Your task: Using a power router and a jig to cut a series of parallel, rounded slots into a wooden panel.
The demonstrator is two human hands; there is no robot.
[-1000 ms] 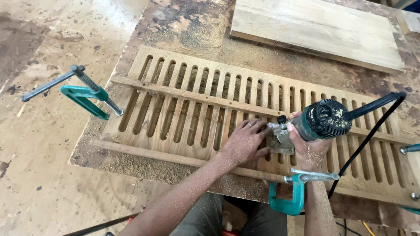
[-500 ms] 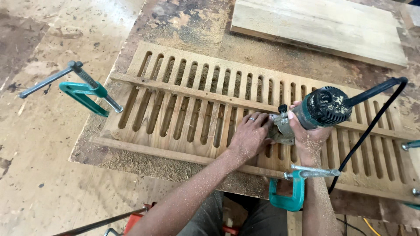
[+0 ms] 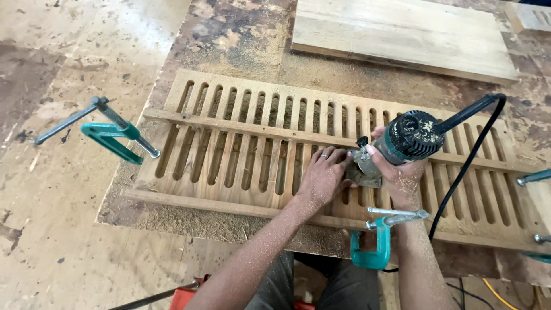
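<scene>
A teal and black hand router [image 3: 404, 139] stands on a long slotted wooden panel [image 3: 241, 149] that lies on a dusty workbench. My right hand [image 3: 402, 178] grips the router's body from below. Beside it, my left hand [image 3: 324, 175] lies flat on the panel with its fingertips against the router's base [image 3: 363, 172]. A ring shows on one finger. The router's black cord [image 3: 465, 166] loops right and down over the panel. Sawdust covers both forearms.
A teal clamp [image 3: 109, 135] grips the bench's left edge, and another teal clamp [image 3: 376, 238] holds the panel's near edge by my right arm. More clamp ends [image 3: 534, 178] show at the right. A thick plank [image 3: 402, 34] lies behind.
The router and both hands have shifted slightly left along the panel, and the view has drifted a little. Both hands keep their hold.
</scene>
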